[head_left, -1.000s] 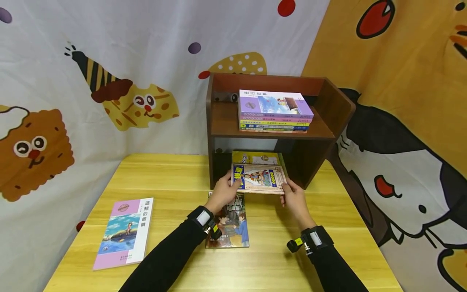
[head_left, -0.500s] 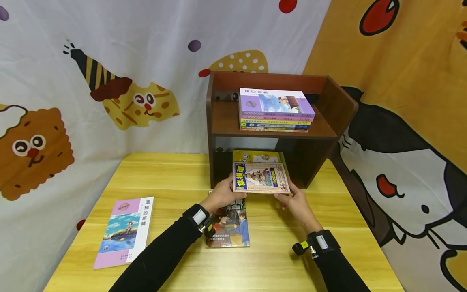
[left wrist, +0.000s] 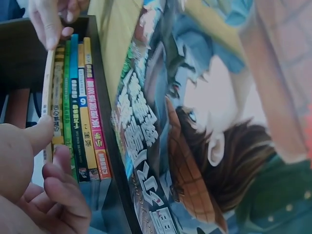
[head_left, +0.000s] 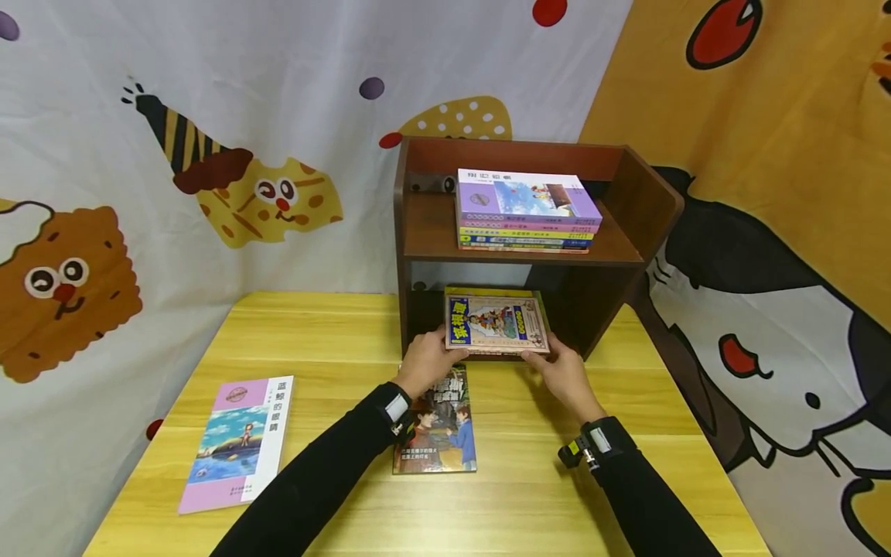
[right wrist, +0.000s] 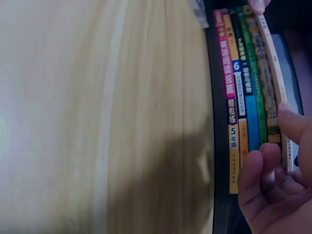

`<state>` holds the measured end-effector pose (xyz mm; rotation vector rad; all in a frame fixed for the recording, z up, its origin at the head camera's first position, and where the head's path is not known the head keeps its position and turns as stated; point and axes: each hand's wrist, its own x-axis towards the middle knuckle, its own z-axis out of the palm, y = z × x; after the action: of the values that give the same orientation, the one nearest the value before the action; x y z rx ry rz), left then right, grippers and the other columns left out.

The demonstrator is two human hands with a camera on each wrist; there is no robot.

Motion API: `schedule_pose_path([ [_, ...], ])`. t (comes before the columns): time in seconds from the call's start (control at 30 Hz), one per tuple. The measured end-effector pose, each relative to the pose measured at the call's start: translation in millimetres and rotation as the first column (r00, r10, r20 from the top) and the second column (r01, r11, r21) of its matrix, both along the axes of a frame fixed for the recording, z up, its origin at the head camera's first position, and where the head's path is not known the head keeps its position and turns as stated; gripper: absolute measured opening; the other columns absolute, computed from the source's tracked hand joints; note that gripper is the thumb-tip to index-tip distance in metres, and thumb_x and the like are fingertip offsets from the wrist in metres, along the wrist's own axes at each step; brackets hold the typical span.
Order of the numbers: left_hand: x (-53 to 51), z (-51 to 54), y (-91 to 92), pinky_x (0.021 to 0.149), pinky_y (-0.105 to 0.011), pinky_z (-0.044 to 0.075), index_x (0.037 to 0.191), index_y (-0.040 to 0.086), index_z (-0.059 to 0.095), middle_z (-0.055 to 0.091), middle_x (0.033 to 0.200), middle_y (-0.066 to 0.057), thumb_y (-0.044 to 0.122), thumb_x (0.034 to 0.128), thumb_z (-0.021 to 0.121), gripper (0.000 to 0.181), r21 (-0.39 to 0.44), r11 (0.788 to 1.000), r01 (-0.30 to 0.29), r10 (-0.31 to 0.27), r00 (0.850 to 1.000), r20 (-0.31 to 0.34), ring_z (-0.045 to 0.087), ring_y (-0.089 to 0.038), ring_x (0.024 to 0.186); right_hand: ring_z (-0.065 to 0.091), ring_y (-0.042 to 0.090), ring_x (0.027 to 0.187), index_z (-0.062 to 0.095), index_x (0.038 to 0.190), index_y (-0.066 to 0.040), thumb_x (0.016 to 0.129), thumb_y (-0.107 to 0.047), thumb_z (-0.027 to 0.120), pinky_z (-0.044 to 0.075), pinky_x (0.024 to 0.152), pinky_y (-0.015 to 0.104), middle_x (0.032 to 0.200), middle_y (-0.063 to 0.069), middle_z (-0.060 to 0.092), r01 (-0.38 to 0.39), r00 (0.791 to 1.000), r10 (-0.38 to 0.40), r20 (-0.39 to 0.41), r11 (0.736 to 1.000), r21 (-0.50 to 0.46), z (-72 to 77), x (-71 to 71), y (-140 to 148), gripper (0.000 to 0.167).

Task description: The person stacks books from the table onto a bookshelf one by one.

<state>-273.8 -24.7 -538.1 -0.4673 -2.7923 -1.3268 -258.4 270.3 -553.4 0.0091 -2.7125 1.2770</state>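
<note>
A cream book with a blue-and-yellow title (head_left: 496,323) lies over several stacked books (right wrist: 246,92) on the lower level of a brown bookshelf (head_left: 654,201). My left hand (head_left: 426,363) holds its near left corner, thumb on top and fingers curled at the edge. At the near right corner, my right hand (head_left: 565,377) pinches the same book between thumb and fingers. Both wrist views show the cream book's thin spine (left wrist: 47,87) uppermost, above the colourful spines. The left forearm partly hides a dark illustrated book (head_left: 445,433) on the table just before the shelf.
On the upper shelf rests a stack of books topped by a purple-and-white one (head_left: 529,197). A pink-and-white book (head_left: 233,441) lies at the left of the wooden table (head_left: 334,333). Printed cloth (head_left: 313,70) hangs behind the table, and more at the right.
The cream book has moved back and down into the lower shelf, covering more of the yellow book beneath it. Both hands have shifted their grip towards its near corners.
</note>
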Motion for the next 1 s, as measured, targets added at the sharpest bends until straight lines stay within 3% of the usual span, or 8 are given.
schedule_pose_path([
  [0.1, -1.7, -0.3, 1.2, 0.034, -0.026, 0.024, 0.134, 0.003, 0.054, 0.043, 0.047, 0.0, 0.046, 0.0922, 0.064, 0.061, -0.083, 0.996, -0.037, 0.032, 0.998, -0.058, 0.035, -0.013, 0.033, 0.06, 0.021, 0.08, 0.045, 0.146, -0.016, 0.089, -0.05, 0.066, 0.049, 0.066, 0.038, 0.102, 0.009, 0.067, 0.01, 0.999, -0.007, -0.039, 0.996, 0.087, -0.2, -5.8, -0.8, 0.069],
  [0.2, -2.4, 1.1, 3.2, 0.033, -0.025, 0.022, 0.128, 0.0, 0.058, 0.041, 0.047, 0.003, 0.045, 0.0938, 0.062, 0.056, -0.141, 0.988, -0.06, 0.045, 0.994, -0.104, 0.034, -0.011, 0.033, 0.052, 0.019, 0.06, 0.051, 0.141, -0.017, 0.089, -0.05, 0.065, 0.041, 0.05, 0.033, 0.078, 0.005, 0.06, 0.02, 0.998, -0.011, -0.067, 0.99, 0.141, 0.5, -10.2, -1.8, 0.063],
  [0.27, -2.4, 2.2, 4.5, 0.033, -0.025, 0.022, 0.124, 0.0, 0.061, 0.042, 0.048, 0.003, 0.044, 0.0945, 0.061, 0.053, -0.164, 0.984, -0.074, 0.054, 0.991, -0.121, 0.035, -0.011, 0.033, 0.048, 0.018, 0.055, 0.052, 0.139, -0.017, 0.089, -0.05, 0.066, 0.036, 0.046, 0.031, 0.072, 0.005, 0.055, 0.025, 0.997, -0.013, -0.082, 0.988, 0.155, 1.4, -12.2, -2.3, 0.061],
  [0.6, -7.0, 2.0, 5.5, 0.032, -0.024, 0.02, 0.097, 0.008, 0.07, 0.036, 0.045, 0.002, 0.04, 0.0943, 0.063, 0.033, -0.141, 0.983, -0.114, 0.092, 0.984, -0.15, 0.035, -0.012, 0.031, 0.047, 0.018, 0.053, 0.056, 0.132, -0.018, 0.088, -0.05, 0.066, 0.035, 0.045, 0.031, 0.069, 0.004, 0.053, 0.054, 0.996, -0.04, -0.079, 0.98, 0.189, 2.2, -20.3, -3.8, 0.055],
  [0.87, -11.2, 0.4, 6.4, 0.032, -0.024, 0.018, 0.099, 0.005, 0.073, 0.032, 0.04, 0.004, 0.043, 0.0911, 0.067, 0.038, -0.151, 0.975, -0.162, 0.134, 0.975, -0.179, 0.032, -0.011, 0.029, 0.049, 0.018, 0.053, 0.058, 0.129, -0.018, 0.089, -0.05, 0.066, 0.037, 0.047, 0.034, 0.067, 0.003, 0.054, 0.069, 0.996, -0.055, -0.071, 0.973, 0.219, 2.4, -24.2, -5.0, 0.053],
  [1.0, -11.1, 0.0, 6.0, 0.032, -0.024, 0.019, 0.084, 0.008, 0.071, 0.033, 0.041, 0.004, 0.044, 0.0913, 0.066, 0.037, -0.169, 0.972, -0.163, 0.13, 0.972, -0.194, 0.034, -0.011, 0.029, 0.05, 0.019, 0.054, 0.058, 0.132, -0.018, 0.088, -0.05, 0.066, 0.038, 0.048, 0.034, 0.068, 0.003, 0.056, 0.069, 0.997, -0.06, -0.052, 0.977, 0.203, 4.2, -25.0, -5.0, 0.055],
])
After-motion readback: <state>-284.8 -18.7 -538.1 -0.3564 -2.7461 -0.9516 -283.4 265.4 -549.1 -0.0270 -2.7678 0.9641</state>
